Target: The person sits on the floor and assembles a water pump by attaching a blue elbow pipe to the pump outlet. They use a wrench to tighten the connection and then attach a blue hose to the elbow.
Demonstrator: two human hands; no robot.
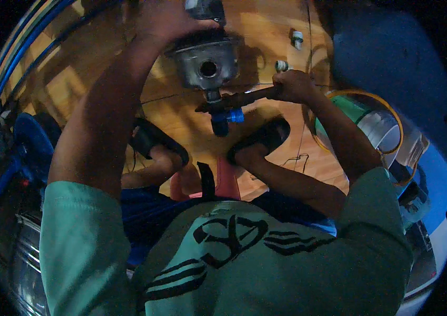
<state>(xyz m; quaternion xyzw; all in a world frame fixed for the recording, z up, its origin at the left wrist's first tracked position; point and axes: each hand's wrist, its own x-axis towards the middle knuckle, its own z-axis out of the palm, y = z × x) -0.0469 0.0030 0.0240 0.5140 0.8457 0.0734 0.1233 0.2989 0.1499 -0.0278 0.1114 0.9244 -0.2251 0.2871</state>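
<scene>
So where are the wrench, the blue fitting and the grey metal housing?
wrench [248, 99]: head view, on the middle of its dark handle.
blue fitting [235, 115]: head view, on its ridged end.
grey metal housing [207, 53]: head view, on its body just above the round hole.

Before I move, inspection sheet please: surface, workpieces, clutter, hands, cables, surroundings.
Surface: wood-look floor, partly shadowed.
Workpieces: grey metal housing with a round dark opening; wrench across the stub below it, bite unclear; blue fitting beside the stub.
Clutter: two small pale fittings, one on the floor, the other just past the right hand.
Hands: right closed on the wrench handle; left hand at the housing's top, grip unclear.
Cables: thin dark wire on the floor near the right leg; curved blue lines upper left, kind unclear.
Surroundings: blue round thing at left; green-and-white container at right; pink stool under the person.
</scene>
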